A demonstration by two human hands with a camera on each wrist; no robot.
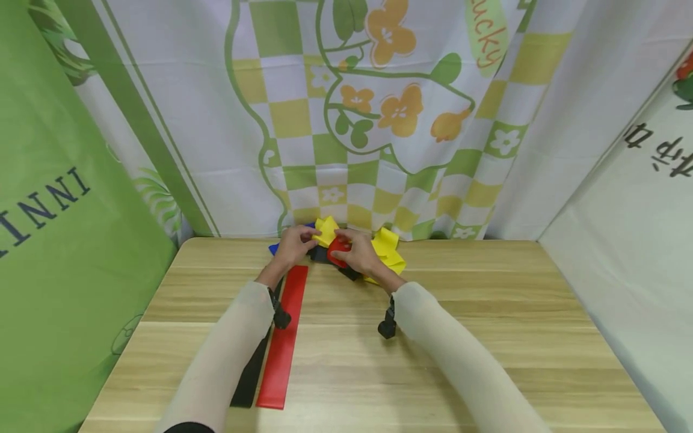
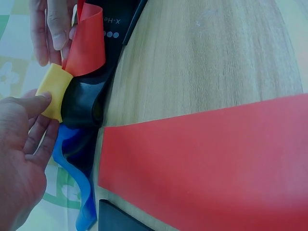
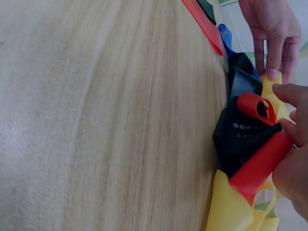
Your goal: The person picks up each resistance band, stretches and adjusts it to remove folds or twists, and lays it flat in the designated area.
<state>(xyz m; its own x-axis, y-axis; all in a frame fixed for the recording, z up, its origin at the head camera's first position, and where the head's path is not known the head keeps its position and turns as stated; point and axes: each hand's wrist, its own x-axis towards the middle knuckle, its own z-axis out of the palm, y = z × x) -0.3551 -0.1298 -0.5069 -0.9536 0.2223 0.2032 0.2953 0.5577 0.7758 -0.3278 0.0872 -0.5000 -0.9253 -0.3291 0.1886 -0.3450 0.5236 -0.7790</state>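
At the table's back edge, the left hand (image 1: 294, 245) (image 2: 21, 144) pinches the end of a yellow band (image 1: 325, 231) (image 2: 57, 89) between thumb and fingers. Just to its right, the right hand (image 1: 357, 251) (image 3: 294, 139) has its thumb and fingers at a looped red band (image 1: 338, 250) (image 2: 88, 45) (image 3: 262, 163); its exact hold is partly hidden. Beneath both lies a crumpled black band (image 1: 320, 255) (image 2: 84, 101) (image 3: 240, 134) with pale lettering. A blue band (image 2: 77, 178) (image 3: 227, 38) curls out by the left hand.
A flat red strip (image 1: 284, 337) (image 2: 202, 159) and a black strip (image 1: 250, 376) lie lengthwise on the left part of the wooden table (image 1: 487, 337). More yellow band (image 1: 387, 255) (image 3: 228, 207) is heaped right of the right hand. A patterned curtain (image 1: 368, 132) hangs behind.
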